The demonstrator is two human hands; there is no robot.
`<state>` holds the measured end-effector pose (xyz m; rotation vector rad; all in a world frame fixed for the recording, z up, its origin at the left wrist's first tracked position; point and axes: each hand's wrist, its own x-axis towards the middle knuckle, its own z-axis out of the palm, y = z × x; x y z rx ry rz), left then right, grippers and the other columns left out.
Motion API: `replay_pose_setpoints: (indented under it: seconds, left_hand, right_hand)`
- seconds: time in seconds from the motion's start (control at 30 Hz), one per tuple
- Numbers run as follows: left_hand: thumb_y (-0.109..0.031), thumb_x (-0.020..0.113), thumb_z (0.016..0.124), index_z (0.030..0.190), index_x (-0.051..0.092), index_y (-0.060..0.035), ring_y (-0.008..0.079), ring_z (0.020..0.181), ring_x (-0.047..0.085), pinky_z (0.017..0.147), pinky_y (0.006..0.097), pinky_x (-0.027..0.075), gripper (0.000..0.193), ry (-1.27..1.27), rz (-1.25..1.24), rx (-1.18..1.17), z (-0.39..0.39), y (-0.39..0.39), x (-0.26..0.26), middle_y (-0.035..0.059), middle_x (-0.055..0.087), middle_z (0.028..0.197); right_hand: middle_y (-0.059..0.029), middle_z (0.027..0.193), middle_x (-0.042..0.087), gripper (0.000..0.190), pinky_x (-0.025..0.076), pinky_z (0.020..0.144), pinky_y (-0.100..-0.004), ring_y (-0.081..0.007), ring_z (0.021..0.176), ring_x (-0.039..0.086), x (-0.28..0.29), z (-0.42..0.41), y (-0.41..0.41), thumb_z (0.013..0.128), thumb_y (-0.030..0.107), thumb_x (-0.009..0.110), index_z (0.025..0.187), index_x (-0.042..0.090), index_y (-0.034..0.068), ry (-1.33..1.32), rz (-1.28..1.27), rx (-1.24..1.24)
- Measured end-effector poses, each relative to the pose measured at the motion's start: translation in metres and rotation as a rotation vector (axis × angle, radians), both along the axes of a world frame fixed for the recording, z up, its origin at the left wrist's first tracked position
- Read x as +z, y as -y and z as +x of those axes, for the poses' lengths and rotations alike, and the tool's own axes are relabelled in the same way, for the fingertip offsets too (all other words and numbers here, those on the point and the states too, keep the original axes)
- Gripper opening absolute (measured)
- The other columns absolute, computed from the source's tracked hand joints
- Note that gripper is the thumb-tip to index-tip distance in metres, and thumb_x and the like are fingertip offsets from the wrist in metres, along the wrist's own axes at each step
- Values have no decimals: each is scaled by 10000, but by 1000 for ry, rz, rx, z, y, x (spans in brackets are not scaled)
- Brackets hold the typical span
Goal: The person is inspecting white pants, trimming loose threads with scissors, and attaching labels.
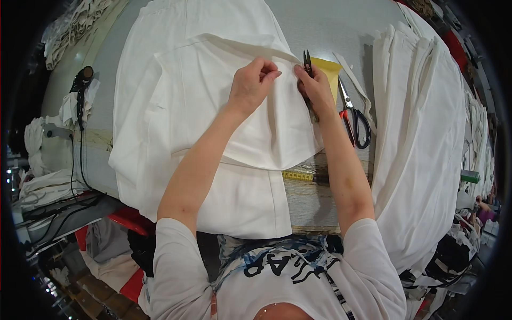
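Observation:
White fabric garments (240, 132) lie on the table before me, the upper one with its edge raised into a fold. Over that cloth is my left hand (253, 82), thumb and fingertips pinched together; whether a thread is between them is too small to tell. My right hand (316, 88) holds small black thread snips (307, 62), blades pointing away from me. Its thumb rests at the raised edge of the white cloth. Just right of that hand lie a yellow sheet (330, 70) and large scissors (354, 116) with red and black handles.
A stack of white garments (416, 140) hangs over the table's right side. A white strip (354, 80) lies beside the scissors. Near the front edge is a yellow measuring tape (298, 175). At the left stands a black tool (82, 80) with a cord, by cloth scraps.

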<state>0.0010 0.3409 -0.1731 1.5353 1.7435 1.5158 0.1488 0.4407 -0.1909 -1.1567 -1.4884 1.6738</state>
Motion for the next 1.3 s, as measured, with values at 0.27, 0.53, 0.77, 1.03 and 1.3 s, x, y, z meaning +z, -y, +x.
replay_pose_setpoints:
  seconds: [0.27,0.53,0.77,1.03,1.3]
  left_hand:
    - [-123,583,870,917,590,3,147,688,622,621,286,503,134,-683,-52,78,2,-20,-25,96,636,769]
    - [-178,563,884,921,616,-5,157,708,622,633,297,503,184,435,-158,274,-9,-15,-33,93,648,793]
    - [-205,605,864,915,629,-3,118,679,591,580,255,489,210,-295,-231,206,-4,-21,-26,66,637,777]
    - [-192,631,843,907,637,-7,103,645,573,557,229,475,196,606,-178,333,-26,0,-14,36,635,778]
    - [-169,635,828,939,627,-26,132,617,570,572,265,470,181,-285,-223,505,-67,39,-28,53,632,768]
  right_hand:
    - [6,642,515,197,357,483,-224,-76,523,449,-4,0,0,835,207,626,835,562,21,-42,92,40]
    - [-93,676,593,224,435,585,-304,-185,598,539,-19,-1,-2,825,200,620,835,573,-19,275,527,-206]
    - [-51,627,561,208,421,572,-279,-118,577,484,-22,-3,3,831,185,623,806,568,-14,270,589,-285]
    - [-68,639,578,205,436,592,-283,-128,586,503,-13,-3,6,835,189,617,818,575,-11,265,566,-318]
    - [-90,660,596,207,444,608,-292,-154,593,525,-8,-4,9,839,194,614,834,578,-10,283,563,-299]
